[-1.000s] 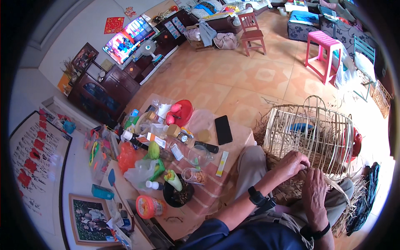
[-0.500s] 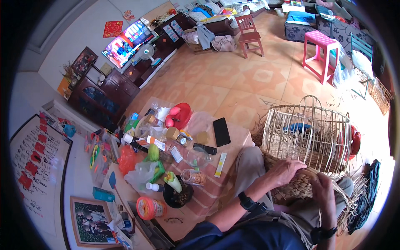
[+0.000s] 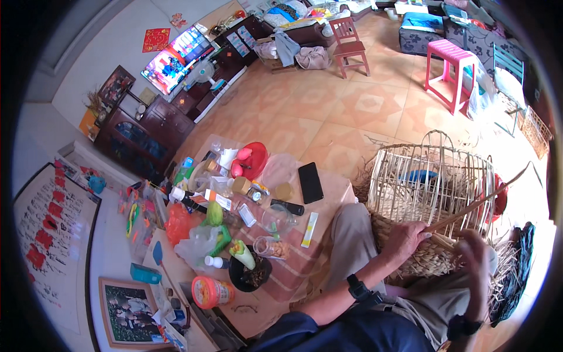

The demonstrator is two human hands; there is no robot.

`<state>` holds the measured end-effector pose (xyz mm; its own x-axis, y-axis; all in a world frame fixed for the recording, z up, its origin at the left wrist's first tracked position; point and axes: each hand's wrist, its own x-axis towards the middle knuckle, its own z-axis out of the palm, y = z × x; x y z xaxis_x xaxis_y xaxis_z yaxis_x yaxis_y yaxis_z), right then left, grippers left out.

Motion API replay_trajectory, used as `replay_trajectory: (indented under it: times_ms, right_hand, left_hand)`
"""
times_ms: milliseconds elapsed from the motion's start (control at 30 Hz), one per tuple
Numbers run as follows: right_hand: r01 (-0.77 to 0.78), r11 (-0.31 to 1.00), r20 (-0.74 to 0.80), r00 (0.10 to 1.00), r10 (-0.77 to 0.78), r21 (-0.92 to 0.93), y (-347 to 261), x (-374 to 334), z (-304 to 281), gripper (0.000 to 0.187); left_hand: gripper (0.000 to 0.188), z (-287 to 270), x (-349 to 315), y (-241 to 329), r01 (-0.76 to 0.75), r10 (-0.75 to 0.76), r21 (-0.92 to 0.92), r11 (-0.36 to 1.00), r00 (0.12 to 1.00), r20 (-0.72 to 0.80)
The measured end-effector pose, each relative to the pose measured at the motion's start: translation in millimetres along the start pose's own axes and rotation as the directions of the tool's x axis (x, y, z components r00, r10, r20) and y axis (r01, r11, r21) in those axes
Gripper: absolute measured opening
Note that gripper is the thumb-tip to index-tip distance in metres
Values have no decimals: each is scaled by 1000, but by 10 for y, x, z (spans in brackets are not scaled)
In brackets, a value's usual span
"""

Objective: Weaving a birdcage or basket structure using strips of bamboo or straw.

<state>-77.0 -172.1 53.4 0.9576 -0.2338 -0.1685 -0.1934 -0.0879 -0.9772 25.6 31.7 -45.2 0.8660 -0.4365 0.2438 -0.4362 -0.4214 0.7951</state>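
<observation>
A half-woven basket [image 3: 419, 263] rests against my legs; its lower wall is plaited straw and pale upright sticks rise from it. My left hand [image 3: 409, 239] is closed at the woven edge, pinching one end of a long brown straw strip [image 3: 478, 203]. From there the strip slants up to the right across the sticks, and its far end bends over beside the basket. My right hand [image 3: 474, 252] is just right of the woven edge, below the strip. Motion smears its fingers, so their grip is unclear. A blue object [image 3: 419, 176] shows through the sticks.
At my left, a low table [image 3: 337, 196] carries a black phone [image 3: 311, 183], jars, a red bowl [image 3: 256, 159] and other clutter. Loose straw [image 3: 509, 278] and a dark bag [image 3: 519, 293] lie at my right. Farther off stand a pink stool [image 3: 450, 56] and a wooden chair [image 3: 349, 48].
The straw strip now stretches up and right from my left hand. My right hand has moved slightly right, away from the woven edge. My left hand stays nearly in place.
</observation>
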Motion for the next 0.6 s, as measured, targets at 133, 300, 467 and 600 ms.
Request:
replay_trajectory:
  times_ms: [133, 300, 467, 600]
  right_hand:
    - [41, 869, 60, 998, -13, -493, 35, 363, 529, 32]
    - [62, 997, -26, 998, -61, 35, 77, 798, 434, 29]
    - [46, 961, -75, 997, -26, 274, 152, 883, 188, 27]
    - [213, 974, 46, 977, -210, -76, 28, 957, 363, 22]
  left_hand:
    - [23, -1, -7, -129, 28, -27, -143, 989, 1000, 9]
    - [16, -296, 135, 70, 80, -87, 66, 995, 990, 109]
    - [66, -210, 47, 122, -79, 53, 111, 991, 974, 219]
    - [90, -212, -14, 279, -245, 125, 350, 904, 934, 334]
